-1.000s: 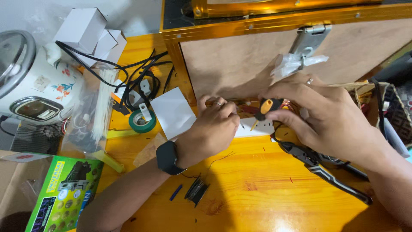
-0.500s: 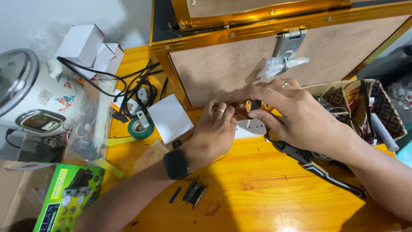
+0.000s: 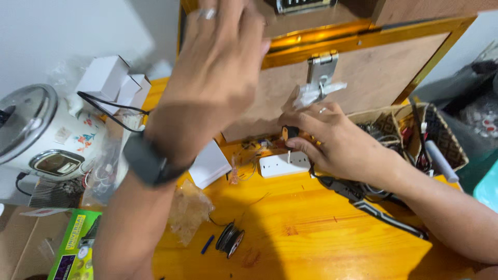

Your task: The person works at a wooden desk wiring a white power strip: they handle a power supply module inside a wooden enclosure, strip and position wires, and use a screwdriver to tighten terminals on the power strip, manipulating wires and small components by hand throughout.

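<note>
— Largest in view?
— Orange wooden table (image 3: pixel 332 243), backed by a framed brown board (image 3: pixel 373 78) with a metal hinge (image 3: pixel 321 70) near its top edge.

— To the left?
— White rice cooker (image 3: pixel 39 135) with floral print, white boxes (image 3: pixel 111 80) stacked behind, a black cable (image 3: pixel 106 106) trailing between them. Green printed carton (image 3: pixel 72 249) at the lower left corner.

— And the hands?
— Left hand (image 3: pixel 218 67) raised high and blurred, fingers spread, grasping nothing, ring on one finger, black watch (image 3: pixel 148 161) on the wrist. Right hand (image 3: pixel 337 142) low over the table, pinched around a small screwdriver (image 3: pixel 288 137) with orange-and-black handle, tip pointing down onto a white socket block (image 3: pixel 282 163).

— Position of that block?
— Flat on the table just in front of the board, touching the right hand's fingers, beside a white square plate (image 3: pixel 210 163).

— Anything else around?
— Woven basket (image 3: pixel 446 145) of tools at right, dark pliers (image 3: pixel 373 205) lying under the right forearm. Crumpled clear plastic bag (image 3: pixel 189 210), a small spool of wire (image 3: pixel 230 239) and a short blue piece (image 3: pixel 207 244) near the front.
</note>
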